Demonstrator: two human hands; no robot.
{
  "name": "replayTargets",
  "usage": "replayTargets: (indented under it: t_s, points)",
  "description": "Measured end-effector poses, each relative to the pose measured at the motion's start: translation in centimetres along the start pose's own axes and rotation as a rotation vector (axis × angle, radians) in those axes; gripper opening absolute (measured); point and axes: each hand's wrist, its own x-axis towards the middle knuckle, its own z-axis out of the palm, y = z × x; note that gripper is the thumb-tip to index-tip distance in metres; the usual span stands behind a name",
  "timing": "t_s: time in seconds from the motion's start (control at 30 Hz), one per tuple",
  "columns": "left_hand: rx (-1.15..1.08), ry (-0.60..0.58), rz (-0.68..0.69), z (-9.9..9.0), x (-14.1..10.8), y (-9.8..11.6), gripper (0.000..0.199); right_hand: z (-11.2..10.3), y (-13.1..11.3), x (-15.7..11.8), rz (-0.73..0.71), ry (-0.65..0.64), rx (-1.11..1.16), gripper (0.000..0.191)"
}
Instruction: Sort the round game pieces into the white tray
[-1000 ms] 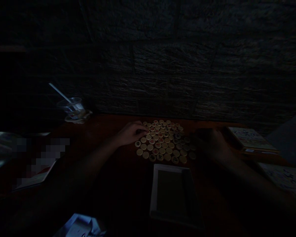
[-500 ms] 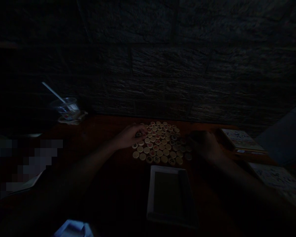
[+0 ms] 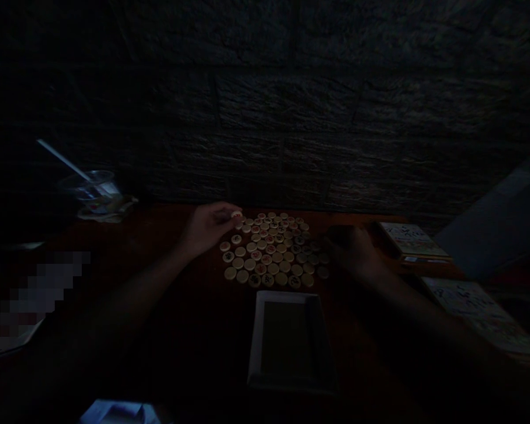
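In dim light, round Chinese chess pieces (image 3: 281, 267) lie flat in a close cluster on a reddish-brown table. Some carry red or black characters; others show a plain face. At the cluster's far left edge, my left hand (image 3: 209, 225) is closed, with a red-marked chess piece (image 3: 236, 215) pinched between thumb and fingers. My right hand (image 3: 354, 250) is by the right edge of the cluster, low over the table. Its fingers are in deep shadow, so what they hold, if anything, does not show. Nearer to me is an open shallow box (image 3: 257, 341).
Two printed boxes, one farther (image 3: 410, 238) and one nearer (image 3: 477, 309), lie at the right. Back left stands a clear plastic cup (image 3: 98, 185) with a straw. A stone wall (image 3: 265, 118) rises behind the table. Something bluish-white (image 3: 119, 412) is at the bottom edge.
My left hand has moved up and left to the cluster's far left edge, with a chess piece now visible in its grip. The right hand stays by the right edge. The view has shifted slightly.
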Motion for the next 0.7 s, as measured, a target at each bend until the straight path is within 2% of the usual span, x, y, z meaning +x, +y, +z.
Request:
replayTargets:
  t_s: [0.13, 0.27, 0.4, 0.53, 0.7]
  points:
    - [-0.181, 0.026, -0.128, 0.5, -0.1, 0.7, 0.026, 0.0, -0.5, -0.1, -0.019, 0.002, 0.004, 0.027]
    - [-0.164, -0.026, -0.146, 1.7, -0.7, 2.2, 0.031, 0.3, -1.3, -0.6, -0.029, 0.043, 0.061, 0.033]
    - [-0.245, -0.129, -0.199, 3.6, -1.6, 5.0, 0.036, 1.2, -2.2, -1.3, -0.008, 0.085, 0.313, 0.042]
    - [-0.411, -0.262, -0.304, 5.4, -2.0, 7.7, 0.036, 2.1, -3.2, -1.9, -0.053, 0.04, 0.662, 0.041]
    - [-0.458, -0.271, -0.325, 6.6, -2.3, 9.7, 0.031, 2.5, -4.3, -2.3, -0.09, -0.04, 0.824, 0.04]
